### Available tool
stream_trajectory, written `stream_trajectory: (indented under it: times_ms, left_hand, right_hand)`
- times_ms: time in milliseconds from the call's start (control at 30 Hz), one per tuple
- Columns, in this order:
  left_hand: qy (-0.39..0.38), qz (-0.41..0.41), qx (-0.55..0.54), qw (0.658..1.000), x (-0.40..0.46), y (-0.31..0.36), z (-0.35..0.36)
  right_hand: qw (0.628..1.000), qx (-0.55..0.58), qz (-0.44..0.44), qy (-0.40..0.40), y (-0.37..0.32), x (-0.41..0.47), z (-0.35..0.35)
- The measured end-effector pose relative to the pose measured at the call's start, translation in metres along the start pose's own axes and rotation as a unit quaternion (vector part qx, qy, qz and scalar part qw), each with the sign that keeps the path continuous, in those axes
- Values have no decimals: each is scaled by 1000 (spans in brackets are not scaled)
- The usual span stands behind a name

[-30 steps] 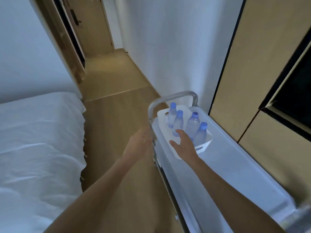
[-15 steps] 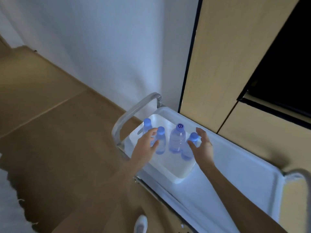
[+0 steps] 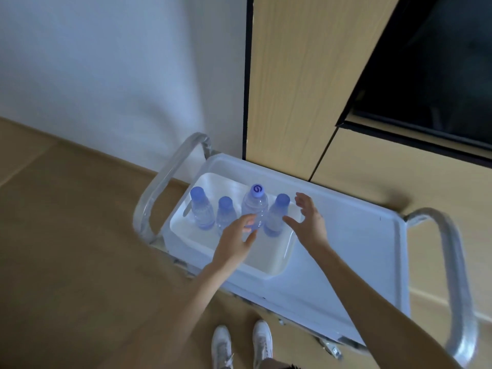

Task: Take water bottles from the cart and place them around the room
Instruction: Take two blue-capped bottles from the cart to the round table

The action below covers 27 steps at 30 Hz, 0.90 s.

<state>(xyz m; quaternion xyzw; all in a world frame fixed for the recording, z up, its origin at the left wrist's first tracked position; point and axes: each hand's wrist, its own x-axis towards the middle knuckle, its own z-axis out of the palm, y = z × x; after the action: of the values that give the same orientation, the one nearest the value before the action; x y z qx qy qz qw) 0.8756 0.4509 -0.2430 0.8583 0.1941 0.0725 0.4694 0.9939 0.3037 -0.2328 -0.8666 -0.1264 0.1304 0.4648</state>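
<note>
Several clear water bottles with blue caps stand upright in a white bin point(image 3: 269, 258) on the cart's white top tray point(image 3: 354, 251). The tallest-looking bottle point(image 3: 255, 202) shows a swirl on its cap. To its right stands another bottle point(image 3: 277, 215), and two more point(image 3: 202, 209) are on the left. My left hand point(image 3: 234, 242) reaches in with its fingers spread, its fingertips at the swirl-cap bottle's lower body. My right hand point(image 3: 307, 225) hovers open just right of the rightmost bottle. Neither hand holds anything.
The cart has metal handles at both ends, one on the left point(image 3: 162, 187) and one on the right point(image 3: 452, 278). It stands against a wooden cabinet point(image 3: 300, 83) with a dark recess point(image 3: 431, 67). A white wall is at the left. My white shoes point(image 3: 242, 343) are on the wood floor.
The view has swung from the hallway and bed down onto the cart. Both hands have moved from the bin's near side to flank the two right-hand bottles.
</note>
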Motion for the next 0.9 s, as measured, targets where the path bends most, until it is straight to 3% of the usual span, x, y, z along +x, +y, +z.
stream_trajectory:
  times_ms: [467, 900]
  left_hand:
    - [56, -31, -9, 998, -13, -15, -4]
    - [88, -16, 16, 996, -13, -17, -43]
  right_hand:
    - [995, -17, 62, -82, 8, 27, 18]
    - [995, -17, 94, -6, -9, -1, 21]
